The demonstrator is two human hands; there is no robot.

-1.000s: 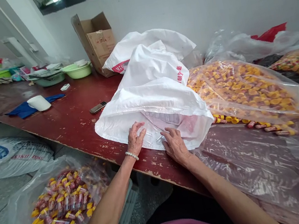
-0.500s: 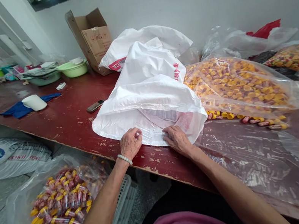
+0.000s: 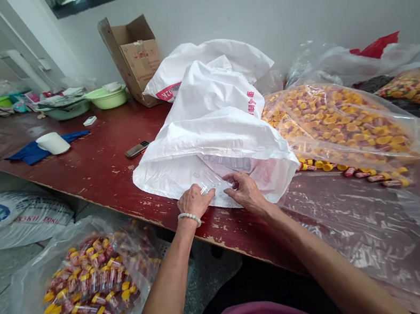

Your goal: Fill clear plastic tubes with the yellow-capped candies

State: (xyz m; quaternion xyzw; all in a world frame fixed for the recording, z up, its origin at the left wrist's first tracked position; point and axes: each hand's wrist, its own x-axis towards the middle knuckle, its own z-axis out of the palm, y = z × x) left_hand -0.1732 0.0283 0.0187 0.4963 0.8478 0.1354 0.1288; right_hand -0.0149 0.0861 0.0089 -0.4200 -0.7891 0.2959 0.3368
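Note:
A white woven sack [image 3: 225, 127] with red print lies on the table, its mouth facing me. Clear plastic tubes [image 3: 211, 182] rest on the lower lip of the opening, and more show deeper inside. My left hand [image 3: 195, 203], with a beaded bracelet at the wrist, has its fingers closed around clear tubes at the lip; how many is hard to see. Just to the right, my right hand [image 3: 245, 191] is at the same lip, fingers curved, with a gap between thumb and forefinger beside the tubes.
Yellow-capped tubes fill a clear bag [image 3: 332, 113] at right and another bag [image 3: 90, 286] on the floor at left. A phone [image 3: 137, 149], white cup [image 3: 53, 144], green basin [image 3: 107, 97] and cardboard box [image 3: 142, 63] stand on the red table [image 3: 106, 170].
Both hands have come closer together at the sack's mouth. My left hand has moved right and slightly down, and its thumb now points toward my right hand. The view has shifted slightly.

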